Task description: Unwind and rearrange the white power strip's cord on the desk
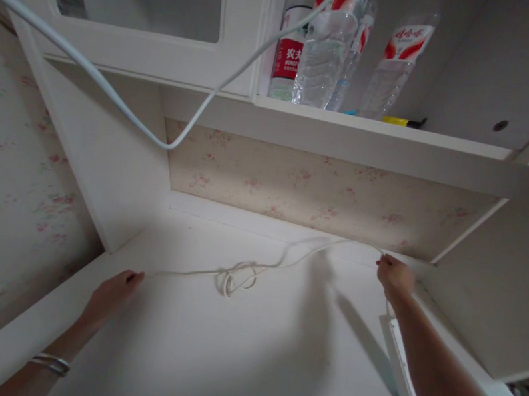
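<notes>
A thin white cable stretches across the white tabletop between my two hands, with a loose tangle of loops near its middle. On the left, my left hand pinches one stretch of it, and a silver bangle circles that wrist. My right hand grips the cable farther back at the right, lifted a little off the surface. From below the right hand the cable seems to run down toward a white power strip, which my forearm partly hides.
Above the table, an open shelf holds several plastic bottles. A thicker white cord hangs in a curve before the cabinet at the upper left. Side panels flank the table, and floral wallpaper covers the back.
</notes>
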A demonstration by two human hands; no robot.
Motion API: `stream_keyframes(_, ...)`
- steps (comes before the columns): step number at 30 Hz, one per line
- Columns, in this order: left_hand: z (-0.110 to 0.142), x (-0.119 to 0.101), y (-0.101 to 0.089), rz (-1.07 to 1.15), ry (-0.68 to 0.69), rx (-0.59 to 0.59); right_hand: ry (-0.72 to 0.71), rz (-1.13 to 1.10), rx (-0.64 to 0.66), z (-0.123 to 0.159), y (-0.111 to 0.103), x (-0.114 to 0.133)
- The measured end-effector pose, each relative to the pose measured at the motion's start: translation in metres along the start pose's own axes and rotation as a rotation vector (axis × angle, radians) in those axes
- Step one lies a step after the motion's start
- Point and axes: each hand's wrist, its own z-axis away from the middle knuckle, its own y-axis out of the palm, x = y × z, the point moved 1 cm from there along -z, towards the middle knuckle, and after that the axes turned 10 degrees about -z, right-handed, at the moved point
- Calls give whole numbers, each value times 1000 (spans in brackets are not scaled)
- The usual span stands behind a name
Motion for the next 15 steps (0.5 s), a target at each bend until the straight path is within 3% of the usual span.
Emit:
stream_keyframes(5,19,0,-1,-126,116,-13,-82,-363,195,20,39,66)
stream_keyframes(12,57,-18,20,-322,290,-193,-221,-697,486,98,92,141)
stream_keyframes(15,67,-29,31,-367,353,-173,-300,-718,603,133,109,165)
